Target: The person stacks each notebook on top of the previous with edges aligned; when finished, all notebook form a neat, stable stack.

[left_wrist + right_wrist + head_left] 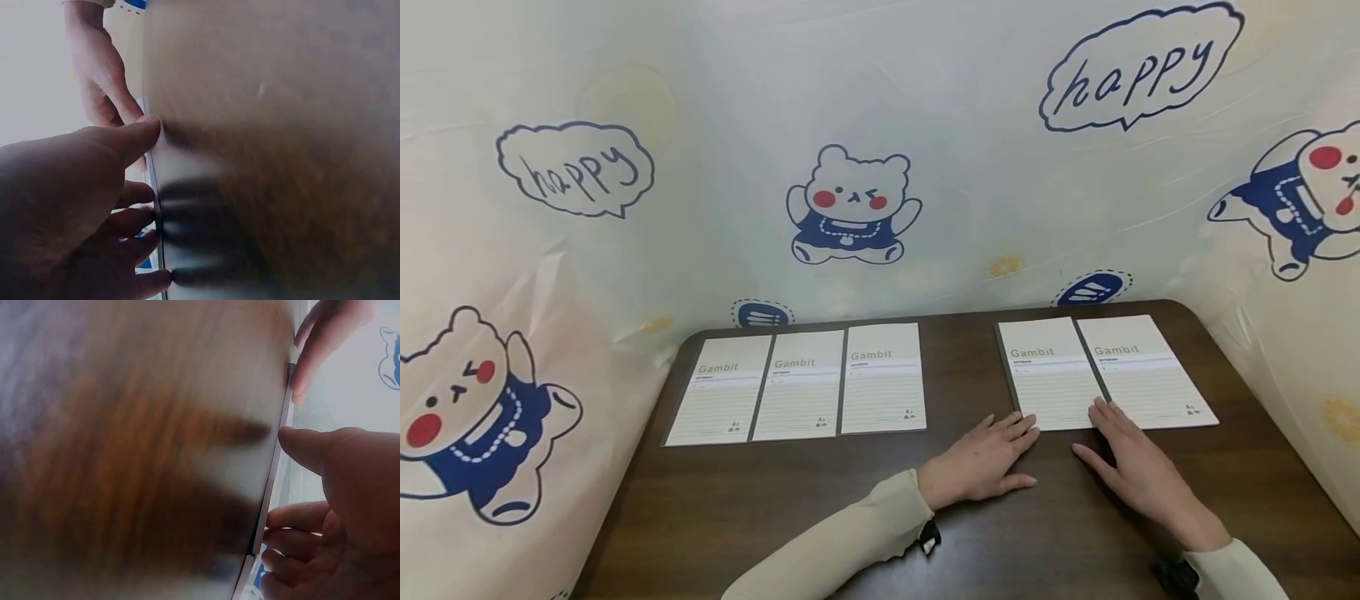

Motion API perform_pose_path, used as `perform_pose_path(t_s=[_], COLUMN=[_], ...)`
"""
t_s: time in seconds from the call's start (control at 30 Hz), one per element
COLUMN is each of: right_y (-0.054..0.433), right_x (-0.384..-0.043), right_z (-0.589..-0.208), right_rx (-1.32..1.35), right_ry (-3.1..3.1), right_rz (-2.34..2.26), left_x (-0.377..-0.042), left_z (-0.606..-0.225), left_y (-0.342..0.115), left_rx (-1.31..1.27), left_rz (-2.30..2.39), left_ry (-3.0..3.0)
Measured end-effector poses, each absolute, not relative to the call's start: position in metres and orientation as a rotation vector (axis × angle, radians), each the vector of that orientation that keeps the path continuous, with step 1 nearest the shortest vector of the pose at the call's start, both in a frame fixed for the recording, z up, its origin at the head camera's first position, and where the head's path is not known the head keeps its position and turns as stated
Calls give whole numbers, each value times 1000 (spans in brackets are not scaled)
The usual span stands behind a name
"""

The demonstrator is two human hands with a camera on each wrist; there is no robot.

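Note:
Two white notebooks marked "Gambit" lie flat on the right of the table: an inner notebook (pixel 1054 385) and an outer notebook (pixel 1153 375), side by side with a dark spine between them. My left hand (pixel 977 464), fingers spread, rests on the table with its fingertips at the inner notebook's near left corner. At that notebook's near right corner lie the straight fingers of my right hand (pixel 1142 468), beside the seam. Both thumbs rest apart from the other fingers. From low down, the right wrist view shows the notebook edge (pixel 273 478) beside the thumb and fingertips.
Three more matching notebooks lie in a row at the left: a leftmost notebook (pixel 718 404), a middle notebook (pixel 797 398) and a third notebook (pixel 882 387). The dark brown table (pixel 760 492) has rounded far corners. A printed curtain (pixel 722 100) hangs close around it.

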State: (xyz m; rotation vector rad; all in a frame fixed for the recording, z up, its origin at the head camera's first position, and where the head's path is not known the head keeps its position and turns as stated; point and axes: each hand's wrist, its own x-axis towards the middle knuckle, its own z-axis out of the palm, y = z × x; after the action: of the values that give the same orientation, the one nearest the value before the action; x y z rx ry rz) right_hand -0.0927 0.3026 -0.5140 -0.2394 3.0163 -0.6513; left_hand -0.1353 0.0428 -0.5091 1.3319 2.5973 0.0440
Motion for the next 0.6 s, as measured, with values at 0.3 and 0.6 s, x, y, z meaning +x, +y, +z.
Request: perform_pose_path(t_s=[0.3,0.6], right_y=[296,287], right_x=[-89,-81], right_z=[-515,-516], right_rx=[-259,-282], right_ry=[3003,3037], right_rz=[-626,-663], left_x=[-133,-131], left_z=[-513,-515], left_y=[40,29], left_rx=[1338,1358], left_rz=[73,95], left_ry=[2632,2643])
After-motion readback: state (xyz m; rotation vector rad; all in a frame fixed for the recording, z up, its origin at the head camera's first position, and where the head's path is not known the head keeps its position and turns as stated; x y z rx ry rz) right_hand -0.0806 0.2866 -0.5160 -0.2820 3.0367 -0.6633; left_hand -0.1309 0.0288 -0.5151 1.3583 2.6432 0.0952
